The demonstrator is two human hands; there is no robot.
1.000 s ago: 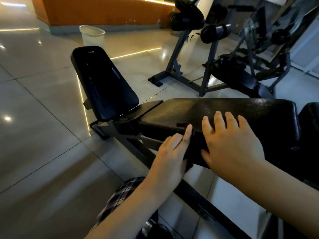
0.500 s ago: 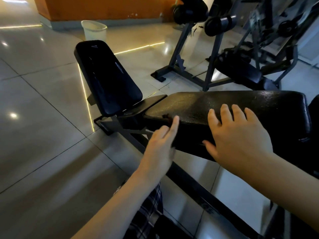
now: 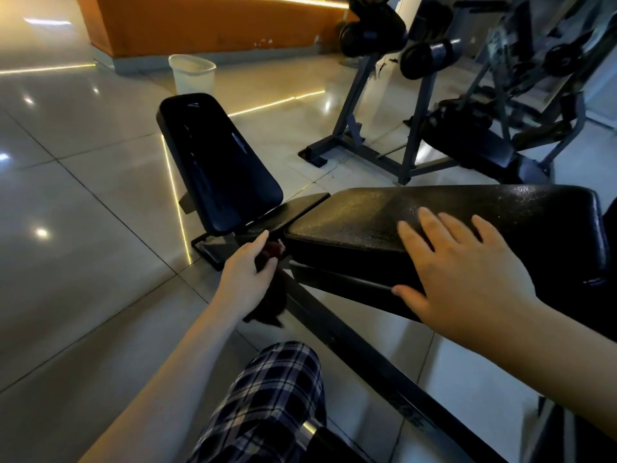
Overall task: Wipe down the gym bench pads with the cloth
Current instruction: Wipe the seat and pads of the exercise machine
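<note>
The person is sitting or crouching beside a black gym bench, and both bare hands are showing in the head view. The right hand [image 3: 464, 272] is lying flat on the near edge of the long pad [image 3: 484, 208], its fingers straight and spread over the top surface while the thumb is hanging down over the pad's near side. The left hand [image 3: 248, 272] is gripping the cloth [image 3: 271, 251], with its fingers curled round it. This is happening just off the left end of the long pad, below the small pad [image 3: 293, 208] that is sitting next to it. The cloth is dark (reddish where the light is catching it), and a loose part of it is hanging down beneath the hand. Whether the cloth is touching the pad's end I cannot tell.

Farther left, a tilted pad [image 3: 217, 162] is leaning up and away, glossy with reflections. A dark frame rail [image 3: 350, 342] is running from under the pads toward the near right. A plaid trouser leg [image 3: 267, 406] is filling the near centre. On the shiny tiled floor [image 3: 83, 195], a pale waste bin [image 3: 192, 73] is standing far off before an orange wall [image 3: 200, 25], and a roller-pad machine [image 3: 384, 105] is standing at the far right.
</note>
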